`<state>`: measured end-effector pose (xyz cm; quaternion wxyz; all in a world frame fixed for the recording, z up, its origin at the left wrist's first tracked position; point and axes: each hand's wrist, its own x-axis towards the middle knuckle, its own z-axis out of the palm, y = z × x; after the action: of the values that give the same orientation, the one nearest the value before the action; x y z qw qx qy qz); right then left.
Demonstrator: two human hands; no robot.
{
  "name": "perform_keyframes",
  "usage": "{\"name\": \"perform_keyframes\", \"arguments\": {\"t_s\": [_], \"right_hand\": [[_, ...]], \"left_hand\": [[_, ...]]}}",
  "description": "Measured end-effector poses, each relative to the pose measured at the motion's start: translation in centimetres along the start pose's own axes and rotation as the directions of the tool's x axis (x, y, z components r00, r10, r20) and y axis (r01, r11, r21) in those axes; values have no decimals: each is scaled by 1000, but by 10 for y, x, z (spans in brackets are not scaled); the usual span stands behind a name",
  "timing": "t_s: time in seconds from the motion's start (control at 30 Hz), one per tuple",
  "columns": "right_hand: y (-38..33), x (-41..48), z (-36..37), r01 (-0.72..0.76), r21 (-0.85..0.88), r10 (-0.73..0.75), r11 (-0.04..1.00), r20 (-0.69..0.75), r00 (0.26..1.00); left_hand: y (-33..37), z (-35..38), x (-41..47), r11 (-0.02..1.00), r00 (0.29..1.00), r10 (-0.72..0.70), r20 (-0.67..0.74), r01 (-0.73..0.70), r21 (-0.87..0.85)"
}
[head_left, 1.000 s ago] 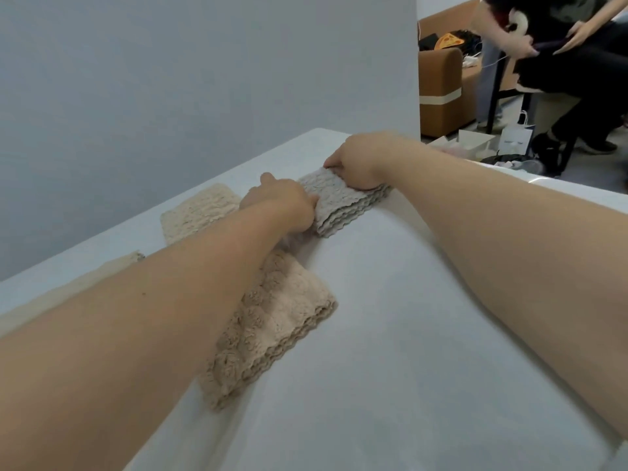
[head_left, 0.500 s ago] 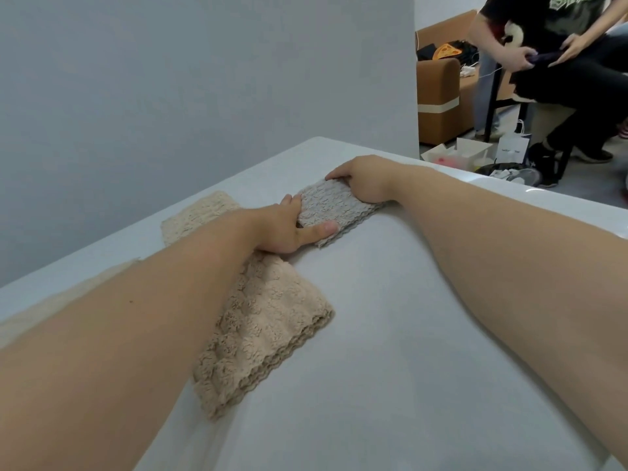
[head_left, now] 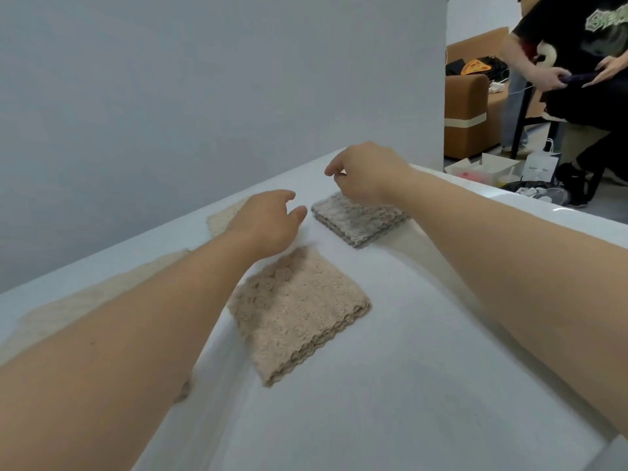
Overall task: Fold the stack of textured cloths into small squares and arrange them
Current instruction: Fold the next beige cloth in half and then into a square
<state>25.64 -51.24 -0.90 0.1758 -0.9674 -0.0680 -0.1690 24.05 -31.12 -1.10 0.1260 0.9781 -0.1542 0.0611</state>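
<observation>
- Currently, your left hand (head_left: 268, 222) hovers over the bench (head_left: 407, 368), fingers loosely curled, holding nothing.
- Your right hand (head_left: 367, 175) hangs above the far edge of the grey folded cloth (head_left: 360, 222), fingers loosely curled, empty.
- The tan folded cloth (head_left: 299, 311) lies nearer you, apart from the grey one.
- A cream cloth (head_left: 219, 219) lies flat behind your left hand.

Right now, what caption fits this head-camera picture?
Empty left hand and right hand near folded grey cloth and folded beige cloth on white table.

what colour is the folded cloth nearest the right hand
The folded cloth is grey; head view.
</observation>
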Motion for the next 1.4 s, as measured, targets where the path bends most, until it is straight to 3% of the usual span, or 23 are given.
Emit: {"name": "perform_keyframes", "arguments": {"t_s": [0.3, 0.47, 0.63, 0.8, 0.97, 1.23, 1.4], "right_hand": [[-169, -73, 19, 151, 131, -164, 980, 92, 982], [-252, -112, 42, 146, 244, -188, 959, 159, 969], [-307, -127, 71, 143, 247, -204, 958, 242, 948], [-325, -133, 92, 252, 322, -306, 912, 127, 944], [-315, -139, 108, 512, 175, -527, 841, 52, 848], [-308, -149, 106, 563, 178, -582, 807, 83, 809], [-310, -147, 112, 557, 174, -575, 812, 69, 815]], "left_hand": [[-95, -39, -130, 944, 939, -289, -187, 247, -220], [-159, -48, -209, 896, 880, -418, -226, 358, -263], [-214, -61, -263, 854, 819, -506, -272, 432, -288], [-258, -69, -291, 907, 842, -417, -343, 363, -211], [-282, -69, -304, 955, 903, -259, -343, 186, -231], [-271, -62, -306, 991, 946, -26, -324, -19, -136], [-274, -60, -305, 992, 945, -29, -327, -14, -127]]}}
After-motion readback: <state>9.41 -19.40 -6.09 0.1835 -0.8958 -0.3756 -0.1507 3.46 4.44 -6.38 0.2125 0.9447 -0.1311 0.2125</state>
